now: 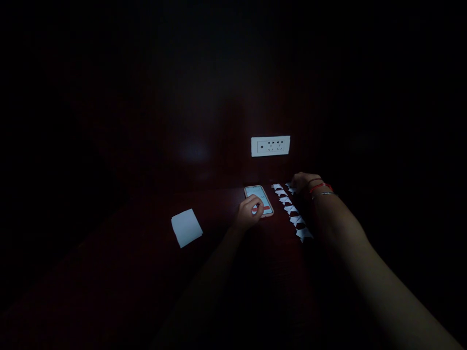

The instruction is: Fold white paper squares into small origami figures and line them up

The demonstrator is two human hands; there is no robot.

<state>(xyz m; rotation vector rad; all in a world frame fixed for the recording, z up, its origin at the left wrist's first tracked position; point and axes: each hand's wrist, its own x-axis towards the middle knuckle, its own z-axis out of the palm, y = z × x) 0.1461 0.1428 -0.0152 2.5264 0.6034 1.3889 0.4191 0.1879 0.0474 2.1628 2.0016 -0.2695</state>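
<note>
My left hand [250, 213] is curled over the lower part of a phone [263, 194] lying on the dark table, its screen lit. The fingers are bent in with the thumb near them, and nothing shows between them. At the far right, my right hand [305, 181] is closed and bent down onto small folded paper pieces [290, 186], its fingertips partly hidden by the hand itself. Just left of it runs a row of several white folded paper pieces [291, 209], stretching from near the wall toward me. Red and dark bands circle the right wrist.
A small stack of square white paper sheets [187, 227] lies on the table to the left. A white wall socket plate [270, 146] is set in the dark red panel behind the phone. The surroundings are very dark, so the table's edges are hard to make out.
</note>
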